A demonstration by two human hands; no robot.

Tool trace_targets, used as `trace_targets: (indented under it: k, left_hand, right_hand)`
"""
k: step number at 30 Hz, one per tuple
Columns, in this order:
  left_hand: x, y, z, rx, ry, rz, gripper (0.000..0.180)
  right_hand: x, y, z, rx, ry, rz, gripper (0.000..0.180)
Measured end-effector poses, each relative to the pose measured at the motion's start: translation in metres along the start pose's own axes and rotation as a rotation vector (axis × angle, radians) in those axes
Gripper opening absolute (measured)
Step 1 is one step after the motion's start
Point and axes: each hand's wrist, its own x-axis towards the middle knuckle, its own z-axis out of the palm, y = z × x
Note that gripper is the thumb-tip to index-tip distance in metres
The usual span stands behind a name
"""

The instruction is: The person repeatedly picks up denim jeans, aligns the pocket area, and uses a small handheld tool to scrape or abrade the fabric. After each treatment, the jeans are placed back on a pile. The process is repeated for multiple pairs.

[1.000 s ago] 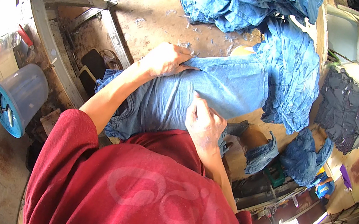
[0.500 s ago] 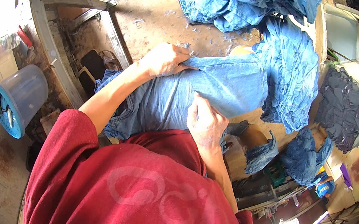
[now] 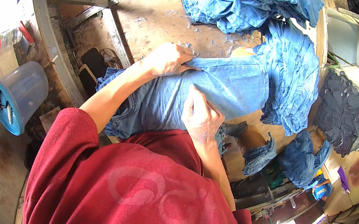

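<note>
head view: your left hand (image 3: 169,61) pinches the far edge of a light-blue, creased denim garment (image 3: 231,85) spread in front of you; your right hand (image 3: 202,117) curls over its middle, grip unclear.

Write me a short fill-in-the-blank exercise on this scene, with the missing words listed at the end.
1. The left hand grips denim whose colour is ____.
2. Below the right hand in the picture, the person's shirt is coloured ____.
3. The clear tub with a blue rim is on the person's ____ side.
4. The dark grey pile of cloth is on the person's ____ side.

Missing words: blue; red; left; right.
</note>
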Motion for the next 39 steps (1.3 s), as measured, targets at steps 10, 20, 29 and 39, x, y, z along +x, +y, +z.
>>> trace_targets:
  k: [10, 20, 29, 39]
  left_hand:
    - [0.0, -0.004, 0.001, 0.002, -0.012, 0.022, 0.04]
    - [0.0, 0.0, 0.002, 0.024, 0.054, 0.042, 0.042]
    - [0.001, 0.005, -0.003, 0.073, 0.033, 0.015, 0.043]
    - [0.002, 0.01, -0.005, 0.068, 0.034, 0.001, 0.044]
  right_hand:
    - [-0.016, -0.006, -0.005, -0.108, -0.044, -0.057, 0.024]
    - [-0.02, -0.001, 0.001, -0.064, 0.03, -0.063, 0.028]
    - [-0.06, -0.006, -0.012, -0.048, 0.081, -0.055, 0.031]
    - [-0.065, -0.004, -0.009, -0.089, 0.03, -0.056, 0.03]
